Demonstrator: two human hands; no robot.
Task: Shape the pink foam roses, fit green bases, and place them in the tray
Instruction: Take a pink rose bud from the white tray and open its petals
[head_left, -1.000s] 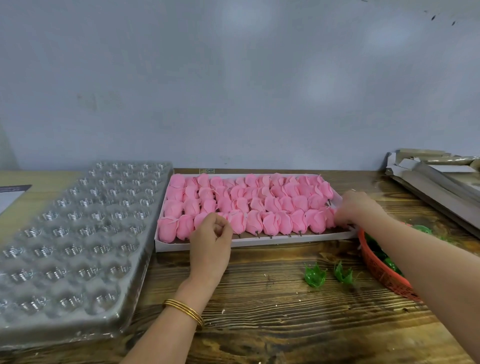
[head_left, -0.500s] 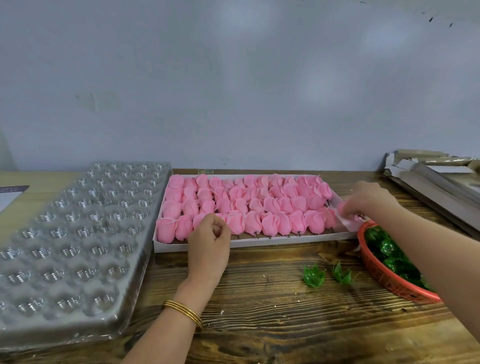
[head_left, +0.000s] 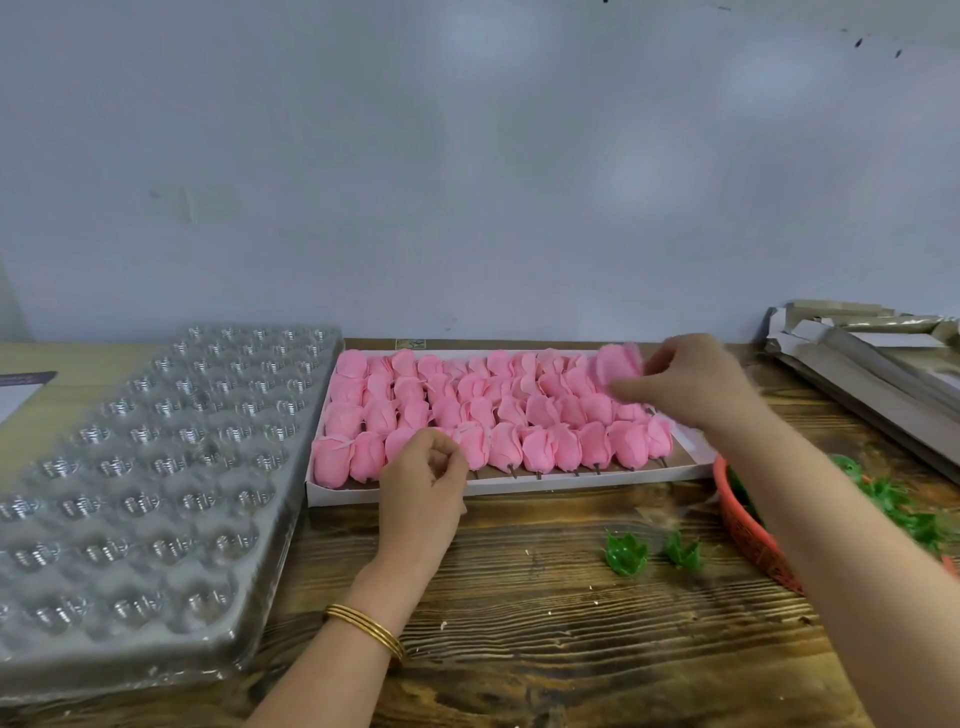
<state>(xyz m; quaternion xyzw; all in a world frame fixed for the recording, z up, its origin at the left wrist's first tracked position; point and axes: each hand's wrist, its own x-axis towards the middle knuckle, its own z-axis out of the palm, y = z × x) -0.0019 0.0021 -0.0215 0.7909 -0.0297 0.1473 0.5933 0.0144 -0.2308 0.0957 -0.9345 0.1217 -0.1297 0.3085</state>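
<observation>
Right fingers round a pink rose, left fingers curled, hold unclear; label illegible.

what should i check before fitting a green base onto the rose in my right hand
1. Flower gripped: ok. The right hand pinches one rose raised above the box.
2. Base nearby: ok. Two green bases lie loose on the table, and more sit in the basket.
3. Other hand free: cannot tell. The left hand is curled at the box's front edge; whether it holds anything does not show.
4. Stem end clear: cannot tell. The rose is blurred and partly behind the fingers.
5. Room to put it down: ok. The tray shows no roses in the cells in view.
</observation>
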